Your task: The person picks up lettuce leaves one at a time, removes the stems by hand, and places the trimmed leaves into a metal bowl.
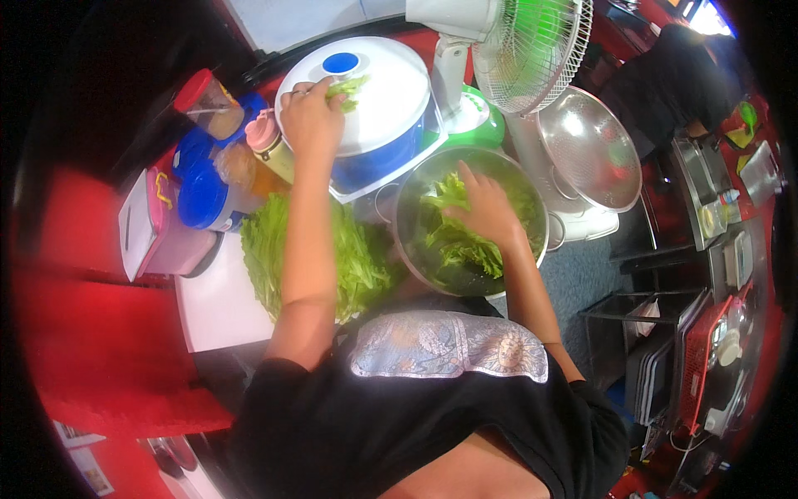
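Observation:
Over the round white lid [389, 93] of a blue container, my left hand [313, 118] grips a small piece of lettuce [350, 92]. My right hand [485, 206] rests on lettuce leaves [458, 249] in a wide metal pot [408, 265] with loop handles; whether its fingers grip any leaf is not clear. A large heap of green lettuce [358, 268] lies left of the pot, partly behind my left forearm. The lid has a blue knob [340, 62] at its centre.
A fan [530, 56] on a green base and a metal colander [589, 150] stand beyond the pot. Blue-lidded tubs [202, 193], a pink-capped bottle [265, 137], a red-lidded jar [212, 106] and a pink box [168, 231] crowd the left. Another person [667, 87] is at upper right.

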Motion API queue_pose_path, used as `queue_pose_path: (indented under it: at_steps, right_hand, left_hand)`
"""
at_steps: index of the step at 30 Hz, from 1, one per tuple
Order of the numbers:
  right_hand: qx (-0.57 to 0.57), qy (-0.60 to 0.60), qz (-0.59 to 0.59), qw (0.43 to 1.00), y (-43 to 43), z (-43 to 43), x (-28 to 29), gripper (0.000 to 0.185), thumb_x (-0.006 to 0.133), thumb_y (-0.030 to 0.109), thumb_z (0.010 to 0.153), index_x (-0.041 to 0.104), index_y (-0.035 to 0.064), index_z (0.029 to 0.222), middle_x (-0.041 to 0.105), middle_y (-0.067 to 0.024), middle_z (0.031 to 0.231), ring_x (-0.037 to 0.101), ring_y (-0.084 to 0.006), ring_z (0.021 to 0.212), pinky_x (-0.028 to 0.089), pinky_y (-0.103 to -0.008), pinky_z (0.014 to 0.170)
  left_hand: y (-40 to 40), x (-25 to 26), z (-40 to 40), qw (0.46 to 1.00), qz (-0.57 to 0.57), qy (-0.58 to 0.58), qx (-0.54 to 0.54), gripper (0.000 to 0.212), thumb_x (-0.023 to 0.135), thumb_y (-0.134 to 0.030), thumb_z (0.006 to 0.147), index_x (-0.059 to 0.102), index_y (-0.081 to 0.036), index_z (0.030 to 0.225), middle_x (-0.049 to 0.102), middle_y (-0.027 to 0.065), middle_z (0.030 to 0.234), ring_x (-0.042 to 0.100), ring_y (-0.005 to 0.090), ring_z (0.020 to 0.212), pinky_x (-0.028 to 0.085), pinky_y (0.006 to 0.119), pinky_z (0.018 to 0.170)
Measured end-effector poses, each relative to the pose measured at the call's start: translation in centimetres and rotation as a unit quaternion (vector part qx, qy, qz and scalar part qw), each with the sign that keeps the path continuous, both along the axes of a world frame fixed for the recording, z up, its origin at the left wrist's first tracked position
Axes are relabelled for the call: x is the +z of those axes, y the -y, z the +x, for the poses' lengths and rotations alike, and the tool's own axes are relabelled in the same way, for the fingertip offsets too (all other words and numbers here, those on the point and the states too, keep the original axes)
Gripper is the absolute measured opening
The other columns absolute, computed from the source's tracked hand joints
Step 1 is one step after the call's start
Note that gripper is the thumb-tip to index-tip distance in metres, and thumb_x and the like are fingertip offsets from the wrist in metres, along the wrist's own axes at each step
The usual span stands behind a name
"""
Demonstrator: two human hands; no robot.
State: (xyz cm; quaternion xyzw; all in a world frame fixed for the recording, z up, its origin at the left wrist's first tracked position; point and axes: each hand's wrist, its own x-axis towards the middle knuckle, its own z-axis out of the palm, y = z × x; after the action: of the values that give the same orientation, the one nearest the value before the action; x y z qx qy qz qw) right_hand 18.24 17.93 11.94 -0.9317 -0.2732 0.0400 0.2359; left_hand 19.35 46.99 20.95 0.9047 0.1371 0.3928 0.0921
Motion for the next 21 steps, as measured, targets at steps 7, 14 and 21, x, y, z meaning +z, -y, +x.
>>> queue_pose_path:
  at_steps: [7, 14, 21]
  right_hand:
    - [0.008, -0.045, -0.082, 0.996, 0.8, -0.2, -5.5, 0.089, 0.070, 0.048, 0.075, 0.028, 0.0128, 0.145, 0.041, -0.0274, 0.135, 0.039, -0.0478, 0.123, 0.032, -0.0531, 0.103]
    - [0.017, -0.041, -0.079, 0.996, 0.3, -1.2, -6.7, 0.084, 0.067, 0.046, 0.079, 0.026, 0.0147, 0.146, 0.036, -0.0278, 0.140, 0.035, -0.0472, 0.127, 0.029, -0.0541, 0.105]
    - [0.027, 0.032, 0.092, 0.995, 0.1, -2.8, -5.8, 0.073, 0.071, 0.029, 0.080, 0.035, 0.0067, 0.139, 0.043, -0.0292, 0.133, 0.041, -0.0456, 0.122, 0.033, -0.0488, 0.103]
  left_hand:
    - [-0.8, -1.6, -0.2, 0.988, -0.132, 0.073, -0.010, 0.028, 0.068, -0.023, 0.080, 0.067, -0.011, 0.105, 0.064, 0.0116, 0.099, 0.055, 0.0316, 0.096, 0.043, 0.042, 0.087]
    - [-1.9, -2.5, -3.5, 0.980, -0.090, 0.180, -0.007, 0.015, 0.063, -0.018, 0.084, 0.068, -0.009, 0.096, 0.065, 0.0100, 0.093, 0.057, 0.0295, 0.092, 0.041, 0.040, 0.088]
    - [-7.2, -9.4, -12.6, 0.976, -0.130, 0.121, 0.126, 0.017, 0.067, -0.020, 0.078, 0.067, -0.010, 0.092, 0.065, 0.0105, 0.097, 0.056, 0.0311, 0.095, 0.041, 0.040, 0.089]
